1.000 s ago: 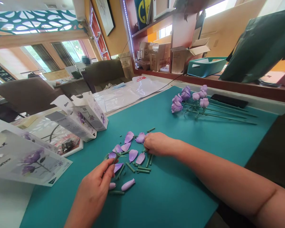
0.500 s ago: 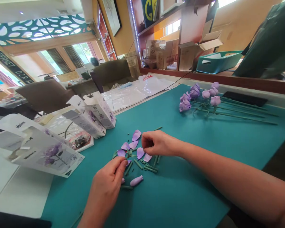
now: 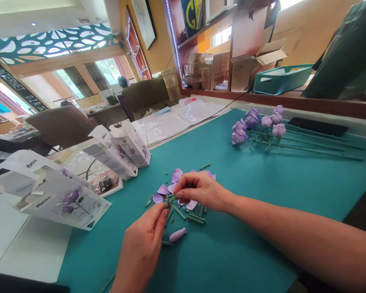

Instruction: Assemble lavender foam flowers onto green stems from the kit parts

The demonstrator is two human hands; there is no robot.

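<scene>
My left hand (image 3: pixel 143 240) pinches a small green flower sepal piece (image 3: pixel 171 199) with pointed arms between thumb and forefinger. Right at that piece is my right hand (image 3: pixel 203 190), its thumb and forefinger closed; any small part between them is too hidden to name. Loose purple petals (image 3: pixel 177 175) lie behind and under my hands. Green stem pieces (image 3: pixel 196 219) are scattered just in front of the right hand. A closed lilac bud core (image 3: pixel 177 235) rests nearer to me on the green mat (image 3: pixel 232 248).
Finished purple roses (image 3: pixel 239 136) with long stems lie at the back right, beside a black flat object (image 3: pixel 319 126). Opened white flower boxes (image 3: pixel 70 199) stand on the left. Behind the mat are clear plastic sheets (image 3: pixel 171 122) and a shelf holding cartons (image 3: pixel 215 69) and a teal basket (image 3: pixel 282 79).
My right hand has moved left and down, bringing its fingertips to the green sepal piece in my left hand. The left hand keeps its pinch. The view has shifted slightly.
</scene>
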